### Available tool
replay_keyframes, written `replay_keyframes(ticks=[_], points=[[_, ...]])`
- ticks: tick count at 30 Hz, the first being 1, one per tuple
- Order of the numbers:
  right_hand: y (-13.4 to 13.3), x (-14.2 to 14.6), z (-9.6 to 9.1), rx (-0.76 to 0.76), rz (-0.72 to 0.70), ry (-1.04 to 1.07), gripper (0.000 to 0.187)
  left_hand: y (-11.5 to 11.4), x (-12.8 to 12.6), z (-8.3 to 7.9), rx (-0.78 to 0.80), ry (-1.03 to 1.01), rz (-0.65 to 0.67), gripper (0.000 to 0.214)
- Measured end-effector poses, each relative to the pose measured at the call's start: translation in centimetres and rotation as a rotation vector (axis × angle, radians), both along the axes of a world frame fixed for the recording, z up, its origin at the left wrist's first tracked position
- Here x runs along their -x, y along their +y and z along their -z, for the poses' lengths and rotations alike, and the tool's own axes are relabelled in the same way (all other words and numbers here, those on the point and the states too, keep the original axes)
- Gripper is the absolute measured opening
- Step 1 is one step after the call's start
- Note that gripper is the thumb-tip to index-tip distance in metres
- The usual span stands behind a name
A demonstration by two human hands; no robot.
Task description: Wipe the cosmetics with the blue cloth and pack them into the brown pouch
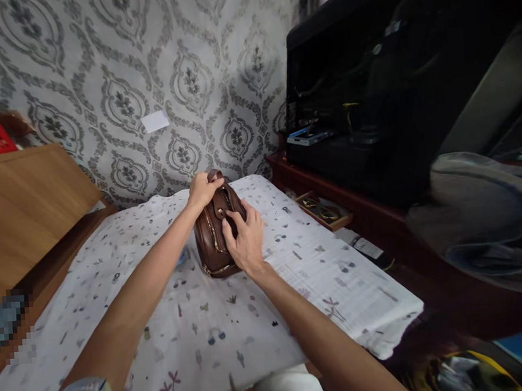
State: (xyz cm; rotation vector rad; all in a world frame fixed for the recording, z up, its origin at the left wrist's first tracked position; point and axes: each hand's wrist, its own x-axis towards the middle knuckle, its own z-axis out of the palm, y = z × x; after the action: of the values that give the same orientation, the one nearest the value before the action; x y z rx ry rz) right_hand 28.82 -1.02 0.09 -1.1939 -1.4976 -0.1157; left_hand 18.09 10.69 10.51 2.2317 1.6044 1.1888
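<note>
A small brown leather bag (211, 243) with gold zippers stands in the middle of the patterned white cloth (292, 264). On its front is a flap with a round metal snap (220, 212). My left hand (202, 191) is closed on the top of the bag, by the loop handle (214, 175). Against the right side of the bag lies my right hand (247, 234), its fingers spread and its thumb and index finger close to the flap. The zipper along the top shows only in part between my hands.
A large dark screen (370, 94) stands on the reddish cabinet (281, 165) at right. Beside the cloth is a small tray (344, 218) with rings of wire or cord. A wooden panel (35, 191) borders the left. Patterned wallpaper with a white card (154, 121) closes off the back.
</note>
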Motion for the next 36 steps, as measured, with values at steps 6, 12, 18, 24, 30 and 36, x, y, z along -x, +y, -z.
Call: replay_keyframes(ticks=[6, 12, 18, 24, 30, 36], points=[[0.2, -0.1, -0.1, -0.009, -0.010, -0.006, 0.039, -1.3, -0.6, 0.4, 0.022, -0.054, 0.076, 0.022], [0.4, -0.3, 0.0, 0.016, -0.030, 0.009, 0.047, -3.4, 0.2, -0.3, 0.058, -0.022, 0.217, 0.024], [-0.1, -0.2, -0.2, 0.011, -0.010, -0.052, 0.048, -3.9, 3.8, -1.3, 0.009, 0.061, 0.206, 0.025], [-0.4, 0.1, -0.3, -0.003, 0.009, -0.126, 0.054, -4.2, 6.0, -0.7, -0.043, 0.116, 0.041, 0.016], [-0.4, 0.1, -0.3, 0.000, 0.023, -0.141, 0.053, -5.4, 5.0, -0.3, -0.048, 0.124, 0.018, 0.013], [-0.2, 0.1, -0.2, -0.013, 0.007, -0.127, 0.052, -8.4, 4.4, -0.9, -0.045, 0.227, 0.099, 0.015]])
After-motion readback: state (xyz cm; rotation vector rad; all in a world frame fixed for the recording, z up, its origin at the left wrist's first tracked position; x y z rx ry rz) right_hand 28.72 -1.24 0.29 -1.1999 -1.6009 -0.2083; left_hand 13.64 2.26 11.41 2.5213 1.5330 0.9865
